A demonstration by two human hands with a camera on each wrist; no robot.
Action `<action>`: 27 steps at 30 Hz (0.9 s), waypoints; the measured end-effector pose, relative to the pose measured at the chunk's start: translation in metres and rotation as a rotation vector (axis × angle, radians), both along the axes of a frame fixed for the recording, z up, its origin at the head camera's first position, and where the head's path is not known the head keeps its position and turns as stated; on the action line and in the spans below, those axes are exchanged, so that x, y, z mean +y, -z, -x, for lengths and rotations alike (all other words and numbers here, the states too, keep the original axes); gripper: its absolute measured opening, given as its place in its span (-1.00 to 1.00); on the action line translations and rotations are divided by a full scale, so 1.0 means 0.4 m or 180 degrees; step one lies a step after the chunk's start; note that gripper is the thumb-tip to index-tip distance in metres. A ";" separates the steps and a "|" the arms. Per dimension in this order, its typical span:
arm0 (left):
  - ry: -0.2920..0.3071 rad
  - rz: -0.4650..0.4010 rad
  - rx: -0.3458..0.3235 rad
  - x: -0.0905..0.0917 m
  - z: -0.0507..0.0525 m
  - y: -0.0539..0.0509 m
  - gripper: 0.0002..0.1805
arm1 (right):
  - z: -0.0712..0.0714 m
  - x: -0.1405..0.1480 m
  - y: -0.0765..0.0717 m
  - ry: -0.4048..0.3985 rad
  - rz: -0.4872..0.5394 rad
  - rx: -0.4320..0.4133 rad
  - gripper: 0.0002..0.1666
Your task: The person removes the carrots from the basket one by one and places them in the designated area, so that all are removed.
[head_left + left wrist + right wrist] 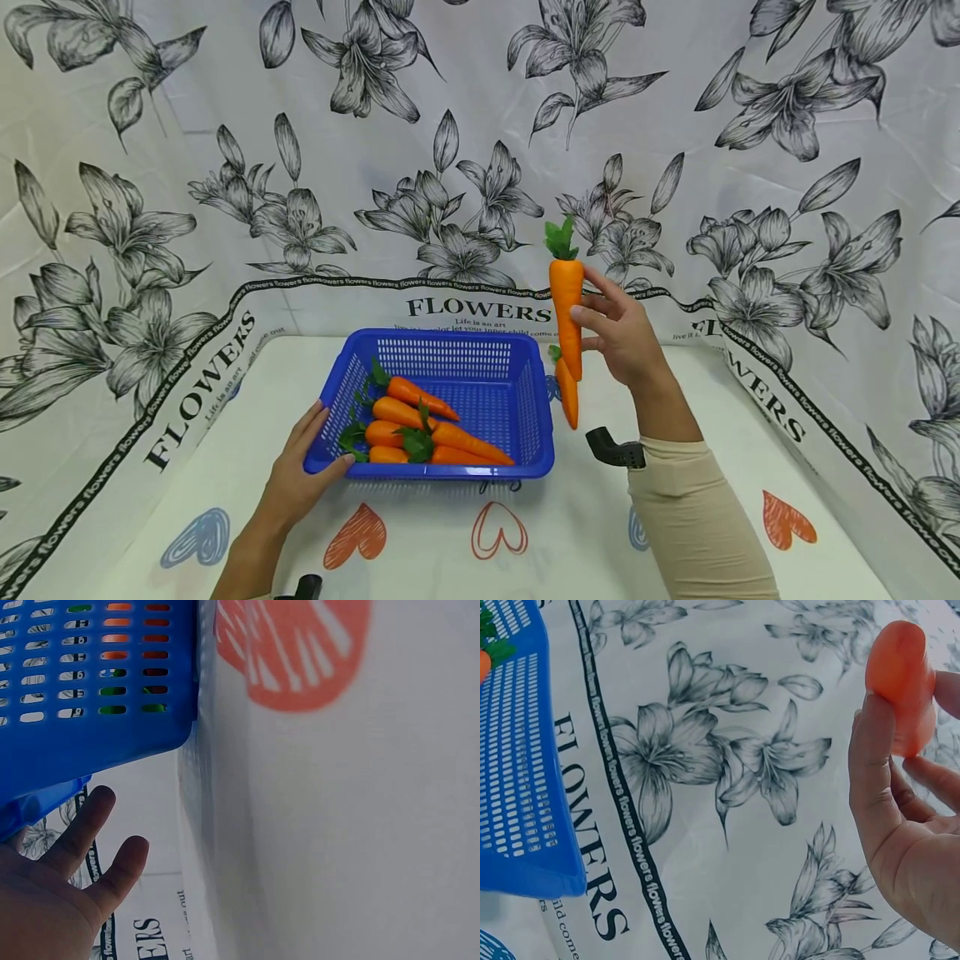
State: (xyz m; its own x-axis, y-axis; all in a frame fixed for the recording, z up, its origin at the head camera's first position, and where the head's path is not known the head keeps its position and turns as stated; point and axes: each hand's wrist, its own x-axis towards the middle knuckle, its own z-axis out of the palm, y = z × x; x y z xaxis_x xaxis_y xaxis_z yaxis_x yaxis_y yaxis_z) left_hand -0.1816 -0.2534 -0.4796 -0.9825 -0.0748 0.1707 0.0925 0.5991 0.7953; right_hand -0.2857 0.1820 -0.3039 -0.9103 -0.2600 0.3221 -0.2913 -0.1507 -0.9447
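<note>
Lily-print sheeting hangs behind a blue basket on a heart-printed surface. Left hand, straight-fingered, touches the basket; right hand grips a carrot.

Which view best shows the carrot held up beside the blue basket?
The head view: it shows the carrot lengthwise, with its green leaves. The right wrist view shows it foreshortened, leaves out of sight, the orange body partly covered by the right grip. The left wrist view shows none of it.
</note>
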 end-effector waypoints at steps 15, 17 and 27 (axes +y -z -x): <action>0.0008 0.0022 0.0070 0.001 -0.001 0.003 -0.05 | 0.017 0.075 0.013 0.0261 0.0178 -0.0089 -0.21; 0.0000 0.0021 0.0055 0.002 -0.001 0.001 -0.05 | 0.019 0.081 0.013 0.0309 0.0167 -0.0096 -0.20; -0.0013 0.0033 0.0000 0.004 -0.001 -0.005 -0.05 | 0.031 0.113 0.035 0.0427 0.0220 -0.0220 -0.20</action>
State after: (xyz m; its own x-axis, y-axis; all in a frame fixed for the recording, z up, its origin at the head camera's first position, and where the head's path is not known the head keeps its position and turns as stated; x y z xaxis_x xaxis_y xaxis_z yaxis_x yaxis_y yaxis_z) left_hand -0.1811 -0.2518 -0.4776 -0.9822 -0.0772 0.1715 0.0900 0.6077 0.7891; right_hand -0.2981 0.2271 -0.3177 -0.9560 -0.1139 0.2703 -0.2477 -0.1800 -0.9520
